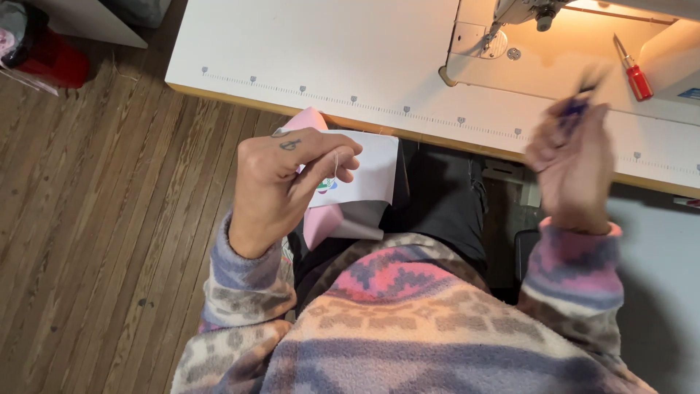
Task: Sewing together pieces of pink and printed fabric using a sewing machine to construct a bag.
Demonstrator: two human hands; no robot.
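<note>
The left hand (281, 186) grips one pink-and-white fabric piece (357, 182) closed; the blurred right hand (572, 171) pinches one small dark tool (576, 109).

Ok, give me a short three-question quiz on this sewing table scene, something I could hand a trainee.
1. True or false: the left hand holds a white and pink fabric piece below the table edge.
2. Which tool lies on the sewing machine bed? A: a red-handled screwdriver; B: a pair of scissors; C: a tape measure.
3. What is the right hand doing, as far as the picture shows?

Key: 1. True. 2. A. 3. It is raised over the white table, pinching a small dark blue object too blurred to identify.
</note>
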